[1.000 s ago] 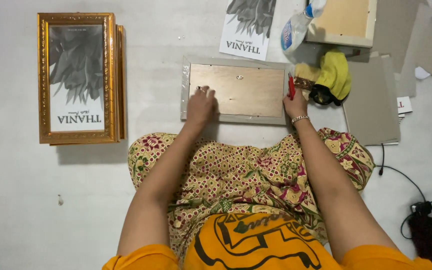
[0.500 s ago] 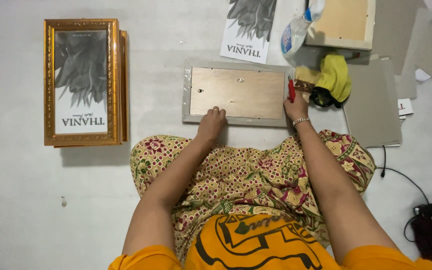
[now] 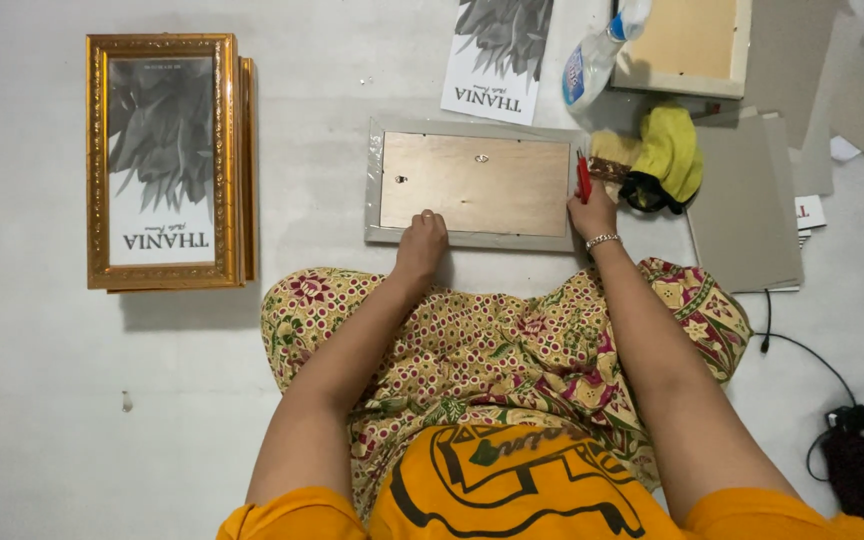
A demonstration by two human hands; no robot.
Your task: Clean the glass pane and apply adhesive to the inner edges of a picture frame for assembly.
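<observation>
Your left hand (image 3: 422,238) rests with fingers curled down on the near edge of the silver-rimmed picture frame (image 3: 472,183), which lies face down on the pale floor (image 3: 102,400) just beyond your knees, its brown board backing up. Nothing is gripped there; the fingertips only press the rim. Your right hand (image 3: 593,210), a thin bracelet at the wrist, sits at the frame's right edge, fingers closed around a small red-handled tool (image 3: 583,176); its working end is hidden behind the hand and frame edge, so you cannot tell what kind of tool it is.

Just right of that hand lie a yellow cloth (image 3: 670,150) over something dark and a small brown block, hard to make out. A clear spray bottle (image 3: 597,55) and a second board-backed frame (image 3: 687,45) are cut off by the top edge. Toward the floor's far left stands a stack of ornate gold frames (image 3: 167,160) holding a grey leaf print. Grey cardboard sheets (image 3: 747,205) lie to the right.
</observation>
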